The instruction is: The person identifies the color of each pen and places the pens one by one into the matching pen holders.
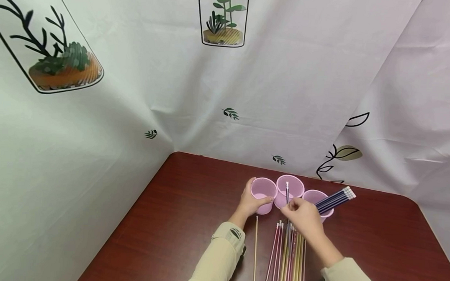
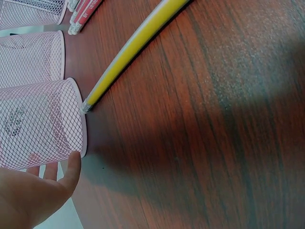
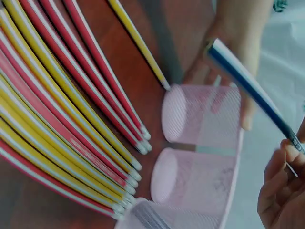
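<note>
My left hand [image 1: 248, 201] grips the leftmost pink mesh pencil cup [image 1: 264, 209], with thumb and fingers round its sides. Nothing shows inside that cup in the head view. In my right hand [image 1: 303, 217], a dark blue pencil [image 3: 255, 93] is pinched between thumb and fingers, its white eraser end upward in the head view. The hand hovers in front of the middle cup [image 1: 291, 181]. Beside it, the right cup [image 1: 313, 196] holds a bundle of blue pencils [image 1: 334, 200] leaning out to the right, partly hidden by my right hand.
Red and yellow pencils [image 1: 289, 265] lie in a row on the brown table [image 1: 168, 222], eraser ends toward the cups. One yellow pencil [image 1: 256, 251] lies apart, in front of the left cup. A white printed cloth [image 1: 272, 96] hangs behind the table.
</note>
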Motion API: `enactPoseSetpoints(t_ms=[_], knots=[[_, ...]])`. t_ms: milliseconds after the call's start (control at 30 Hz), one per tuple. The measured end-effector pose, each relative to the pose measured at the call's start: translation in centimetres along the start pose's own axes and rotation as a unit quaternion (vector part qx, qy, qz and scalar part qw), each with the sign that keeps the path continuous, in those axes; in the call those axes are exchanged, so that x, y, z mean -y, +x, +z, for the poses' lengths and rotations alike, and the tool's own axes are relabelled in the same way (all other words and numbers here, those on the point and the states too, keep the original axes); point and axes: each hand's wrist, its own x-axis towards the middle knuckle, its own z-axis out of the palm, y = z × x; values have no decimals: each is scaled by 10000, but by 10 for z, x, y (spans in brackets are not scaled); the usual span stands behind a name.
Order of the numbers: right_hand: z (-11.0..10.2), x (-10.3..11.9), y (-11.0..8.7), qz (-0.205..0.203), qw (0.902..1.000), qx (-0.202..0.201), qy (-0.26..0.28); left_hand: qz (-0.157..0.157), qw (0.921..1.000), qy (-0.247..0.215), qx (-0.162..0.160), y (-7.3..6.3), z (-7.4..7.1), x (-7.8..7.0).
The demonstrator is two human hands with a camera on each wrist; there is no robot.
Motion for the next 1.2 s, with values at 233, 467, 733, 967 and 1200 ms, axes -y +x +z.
enactPoseSetpoints(t_ms=[233,467,733,967,1200], knots=[[-20,1,11,-169,9993,-312,94,-4,10000,-54,7,0,0,-1],[-42,3,20,-73,9982,-469,356,-61,10000,-59,-34,-1,0,-2],[-73,2,33,-54,9939,-1008,442,-16,10000,-12,-48,-1,0,-1],[-88,-4,39,77,9870,-1429,731,-39,10000,0,-79,0,0,-1],[-94,-17,42,699,9761,-1860,885,-36,10000,-53,-67,-1,0,-1]])
